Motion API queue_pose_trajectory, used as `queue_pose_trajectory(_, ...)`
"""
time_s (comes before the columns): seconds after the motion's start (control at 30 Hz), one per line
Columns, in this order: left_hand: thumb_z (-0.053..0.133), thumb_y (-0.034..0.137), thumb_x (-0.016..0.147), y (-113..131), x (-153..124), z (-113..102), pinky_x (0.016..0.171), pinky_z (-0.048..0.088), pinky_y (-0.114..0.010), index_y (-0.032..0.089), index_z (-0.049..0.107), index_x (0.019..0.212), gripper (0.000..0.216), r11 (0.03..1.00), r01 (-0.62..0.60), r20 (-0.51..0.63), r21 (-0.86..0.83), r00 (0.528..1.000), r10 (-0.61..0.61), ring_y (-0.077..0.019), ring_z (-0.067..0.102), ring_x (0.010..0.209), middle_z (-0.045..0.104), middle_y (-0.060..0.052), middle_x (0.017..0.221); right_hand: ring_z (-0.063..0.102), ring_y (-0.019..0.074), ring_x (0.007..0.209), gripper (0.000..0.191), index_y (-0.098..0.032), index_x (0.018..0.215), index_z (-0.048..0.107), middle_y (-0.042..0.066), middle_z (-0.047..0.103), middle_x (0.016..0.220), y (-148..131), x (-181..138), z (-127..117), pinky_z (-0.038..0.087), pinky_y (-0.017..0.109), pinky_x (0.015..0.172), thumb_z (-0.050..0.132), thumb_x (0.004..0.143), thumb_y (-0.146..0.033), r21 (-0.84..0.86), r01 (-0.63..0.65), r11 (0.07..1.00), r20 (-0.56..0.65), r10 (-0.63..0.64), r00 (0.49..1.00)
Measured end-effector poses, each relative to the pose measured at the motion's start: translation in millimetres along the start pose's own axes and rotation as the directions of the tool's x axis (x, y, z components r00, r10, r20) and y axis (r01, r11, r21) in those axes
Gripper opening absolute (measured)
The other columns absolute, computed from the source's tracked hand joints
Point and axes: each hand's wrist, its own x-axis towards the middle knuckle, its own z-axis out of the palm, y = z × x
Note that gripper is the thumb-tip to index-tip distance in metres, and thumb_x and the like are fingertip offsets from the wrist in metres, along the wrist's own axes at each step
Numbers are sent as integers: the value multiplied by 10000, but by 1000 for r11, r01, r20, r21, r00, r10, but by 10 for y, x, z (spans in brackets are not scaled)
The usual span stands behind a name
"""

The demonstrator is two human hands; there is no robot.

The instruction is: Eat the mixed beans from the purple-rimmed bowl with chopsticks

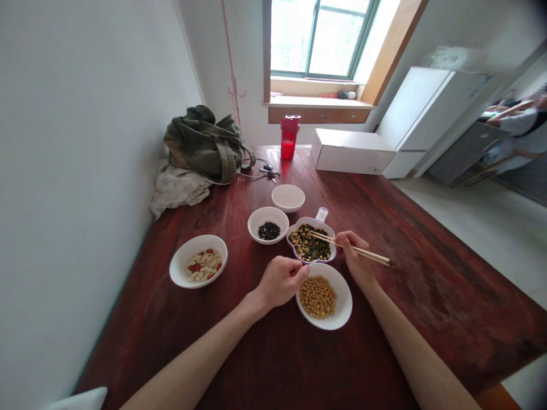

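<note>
My right hand (355,253) grips a pair of wooden chopsticks (363,251), whose tips reach over a purple-rimmed dish of mixed beans (310,242). My left hand (280,282) is curled into a loose fist on the table, touching the rim of a white bowl of yellow soybeans (323,296) and close to the mixed dish. A white bowl of black beans (268,225) sits just left of the mixed dish. Behind them stands an empty white bowl (288,197). A white bowl of peanuts and red beans (199,261) is further left.
The dark red wooden table (427,273) carries a green bag on cloth (204,145) at the back left, keys (269,171), a red bottle (289,136) and a white box (350,151). A white wall runs along the left. A person sits far right.
</note>
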Motion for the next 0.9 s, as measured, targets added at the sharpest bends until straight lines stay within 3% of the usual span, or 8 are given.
queue_pose_trajectory(0.4, 504, 428, 968, 18, 1, 3, 542, 165, -270, 168, 325, 551, 523, 1000, 2, -12, -6, 1000, -2, -75, 269, 545, 284, 43, 553, 586, 179, 662, 374, -202, 830, 732, 20, 704, 749, 21, 9, -7, 440, 293, 604, 680, 924, -560, -17, -27, 999, -3, 27, 1000)
queue_pose_trajectory(0.6, 504, 420, 968, 27, -3, -2, 541, 160, -267, 167, 331, 553, 516, 1000, 2, -5, -8, 1000, -2, -74, 266, 542, 284, 45, 551, 487, 150, 571, 397, -204, 816, 729, -3, 627, 658, 62, 25, -8, 360, 277, 520, 671, 924, -581, -20, -29, 999, 23, 30, 999)
queue_pose_trajectory(0.9, 512, 424, 962, 25, 0, -1, 539, 163, -259, 170, 320, 547, 524, 1000, -2, -11, -11, 1000, 2, -74, 261, 541, 276, 47, 547, 455, 142, 549, 451, -212, 775, 655, -24, 525, 611, 81, 21, -20, 343, 266, 510, 579, 981, -606, 45, -10, 999, 38, 8, 999)
